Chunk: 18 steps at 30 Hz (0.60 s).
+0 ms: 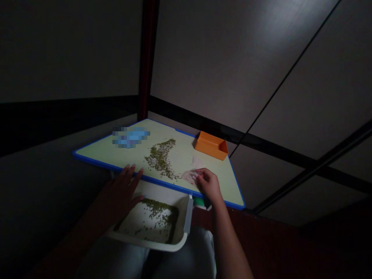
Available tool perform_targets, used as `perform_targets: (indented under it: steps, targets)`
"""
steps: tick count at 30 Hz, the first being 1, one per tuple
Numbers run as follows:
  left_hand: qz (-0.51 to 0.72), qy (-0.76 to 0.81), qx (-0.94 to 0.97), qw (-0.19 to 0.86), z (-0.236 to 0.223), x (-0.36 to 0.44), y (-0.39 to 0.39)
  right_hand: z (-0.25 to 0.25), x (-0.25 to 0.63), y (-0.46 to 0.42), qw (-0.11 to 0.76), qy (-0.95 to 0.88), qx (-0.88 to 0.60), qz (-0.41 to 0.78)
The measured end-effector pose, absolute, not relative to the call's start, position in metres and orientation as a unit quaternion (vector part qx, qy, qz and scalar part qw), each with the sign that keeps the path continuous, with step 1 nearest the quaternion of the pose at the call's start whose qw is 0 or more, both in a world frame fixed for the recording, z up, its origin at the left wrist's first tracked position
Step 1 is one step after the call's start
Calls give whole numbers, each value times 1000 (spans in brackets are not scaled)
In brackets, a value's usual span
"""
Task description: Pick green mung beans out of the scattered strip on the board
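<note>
A pale yellow board with a blue edge (99,153) lies tilted in front of me, with a long heap of small green beans (161,159) across its middle. My left hand (122,190) rests open at the board's near edge, its thumb reaching over a white tray (188,217). More green beans (154,217) are spread inside the tray. To the right of the heap, my right hand (207,184) has its fingers gathered on a thin translucent sheet (188,174), probably plastic, which lies on the board.
An orange open box (211,145) stands at the board's far right edge. A pixelated blue patch (130,136) covers something at the far left of the board. A green item (199,201) shows below the near edge. Grey-clad legs (186,257) lie beneath the tray, and a dark post (147,58) rises behind the board.
</note>
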<state>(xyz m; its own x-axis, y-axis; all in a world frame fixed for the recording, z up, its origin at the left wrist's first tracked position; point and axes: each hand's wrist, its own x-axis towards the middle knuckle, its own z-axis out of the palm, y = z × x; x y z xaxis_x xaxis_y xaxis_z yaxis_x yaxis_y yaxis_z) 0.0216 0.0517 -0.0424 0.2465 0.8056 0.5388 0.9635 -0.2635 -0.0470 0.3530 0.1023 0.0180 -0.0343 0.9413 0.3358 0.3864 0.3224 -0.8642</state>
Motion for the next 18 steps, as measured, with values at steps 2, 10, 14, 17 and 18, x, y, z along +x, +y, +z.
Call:
perform_targets:
  steps: [2, 10, 14, 17, 18]
  targets:
    - [-211, -572, -769, 194, -43, 21, 52, 18, 353, 102, 478, -658, -501, 296]
    - [-218, -578, -765, 182, -44, 22, 51, 26, 350, 96, 480, -667, -468, 325]
    - [-225, -576, -766, 175, -45, 21, 52, 28, 348, 95, 483, -656, -468, 343]
    - [-221, -575, -768, 176, -43, 21, 52, 28, 348, 96, 488, -652, -479, 328]
    - [-218, -576, -768, 177, -42, 21, 52, 28, 347, 96, 490, -650, -484, 322]
